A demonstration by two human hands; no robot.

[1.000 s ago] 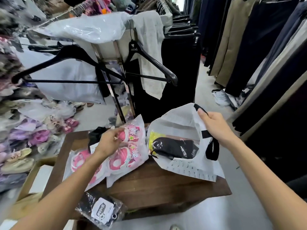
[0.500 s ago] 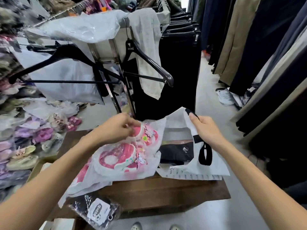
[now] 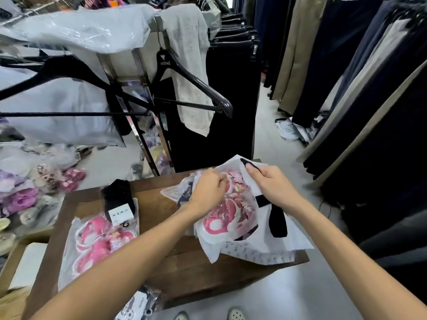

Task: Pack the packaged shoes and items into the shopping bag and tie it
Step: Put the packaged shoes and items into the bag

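At the far left, a heap of loose purple and pink shoes [image 3: 25, 199] lies on the floor beside the wooden table [image 3: 159, 227]. On the left part of the table a second clear packet of pink shoes [image 3: 97, 243] lies flat, and a black sock pair with a white card label [image 3: 119, 202] rests on its far edge, partly overlapping it. At the table's near edge a small clear packet with a black-and-white label [image 3: 138, 306] hangs half over the side. Moving right, the left hand [image 3: 206, 192] has its fingers curled round the upper end of a clear packet of pink shoes [image 3: 223, 218], gripping the plastic; this packet sits partly inside the mouth of the white shopping bag [image 3: 261, 250], its lower end already within the bag, its left corner sticking out over the table. The bag lies on the right part of the table, its bottom edge overhanging the near right corner. The right hand [image 3: 273, 188] pinches the bag's upper rim together with the black handle strap [image 3: 278, 220], holding the mouth up and open (the strap loops down below the wrist). Behind the table stands a metal rack [image 3: 138, 65] with black hangers [image 3: 191, 84] and a pale cloth [image 3: 191, 72] draped over it; dark trousers [image 3: 346, 65] hang along the right.
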